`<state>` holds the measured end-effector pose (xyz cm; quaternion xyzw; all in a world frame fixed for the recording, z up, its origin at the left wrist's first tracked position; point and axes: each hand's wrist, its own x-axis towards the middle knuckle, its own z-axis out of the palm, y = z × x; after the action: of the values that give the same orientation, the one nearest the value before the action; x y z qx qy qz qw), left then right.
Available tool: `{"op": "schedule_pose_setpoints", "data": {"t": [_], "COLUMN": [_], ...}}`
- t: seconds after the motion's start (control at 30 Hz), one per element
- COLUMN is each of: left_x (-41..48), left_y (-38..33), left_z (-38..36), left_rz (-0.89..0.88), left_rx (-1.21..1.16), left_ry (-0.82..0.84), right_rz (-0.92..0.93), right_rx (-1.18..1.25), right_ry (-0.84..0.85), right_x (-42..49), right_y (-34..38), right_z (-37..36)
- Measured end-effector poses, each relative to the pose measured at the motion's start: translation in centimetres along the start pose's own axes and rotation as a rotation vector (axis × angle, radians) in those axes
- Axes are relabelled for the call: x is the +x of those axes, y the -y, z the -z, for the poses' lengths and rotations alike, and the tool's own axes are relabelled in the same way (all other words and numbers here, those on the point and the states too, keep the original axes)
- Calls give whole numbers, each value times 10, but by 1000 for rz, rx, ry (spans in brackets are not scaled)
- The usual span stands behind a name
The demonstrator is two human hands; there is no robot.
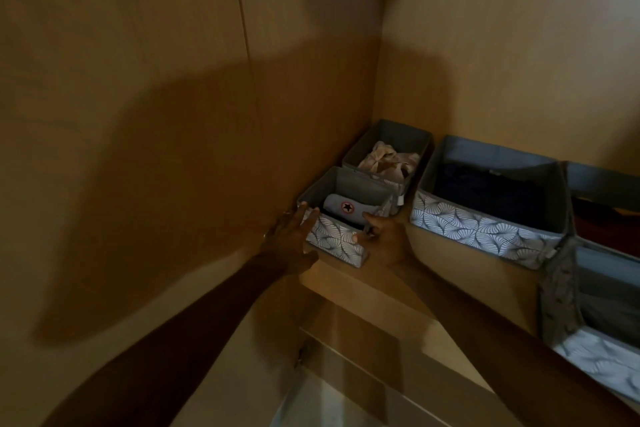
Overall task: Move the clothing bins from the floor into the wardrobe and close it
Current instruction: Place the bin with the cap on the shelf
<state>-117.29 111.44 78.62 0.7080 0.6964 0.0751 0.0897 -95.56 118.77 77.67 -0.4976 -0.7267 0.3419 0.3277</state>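
A small grey leaf-patterned bin [334, 242] stands on the wardrobe shelf [436, 263] by the left wall, with a pale folded garment bearing a star badge inside. My left hand [291, 243] lies flat against its left side, fingers spread. My right hand [384, 236] grips its right front corner, thumb on the front face. Right behind it sits a second small bin [391, 146] holding beige cloth. To the right stands a larger bin [485, 229] with dark clothes.
Two more fabric bins [595, 291] crowd the shelf's right end, cut off by the frame edge. The wardrobe's wooden side wall [173, 114] rises on the left, the back wall [502, 45] beyond. Below the shelf edge, pale floor [322, 402] shows.
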Motion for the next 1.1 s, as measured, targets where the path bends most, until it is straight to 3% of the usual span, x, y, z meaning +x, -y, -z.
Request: {"op": "schedule_pose_setpoints", "data": {"t": [0.17, 0.3, 0.57, 0.73, 1.1], "left_x": [3, -1, -53, -116, -238], "left_y": [-7, -5, -19, -37, -85], "left_z": [9, 2, -21, -40, -104], "left_rz": [56, 34, 187, 260, 383], "left_rx": [-98, -165, -875, -1100, -1317], "left_ry": [45, -10, -162, -239, -99], "right_rz": [-11, -17, -32, -135, -345], "right_rx": [13, 9, 149, 177, 228], "right_ry": [14, 22, -55, -133, -150], "right_x": [4, -4, -65, -131, -297], "right_y": [-4, -5, 12, 16, -16], "right_z": [-2, 0, 4, -5, -11]}}
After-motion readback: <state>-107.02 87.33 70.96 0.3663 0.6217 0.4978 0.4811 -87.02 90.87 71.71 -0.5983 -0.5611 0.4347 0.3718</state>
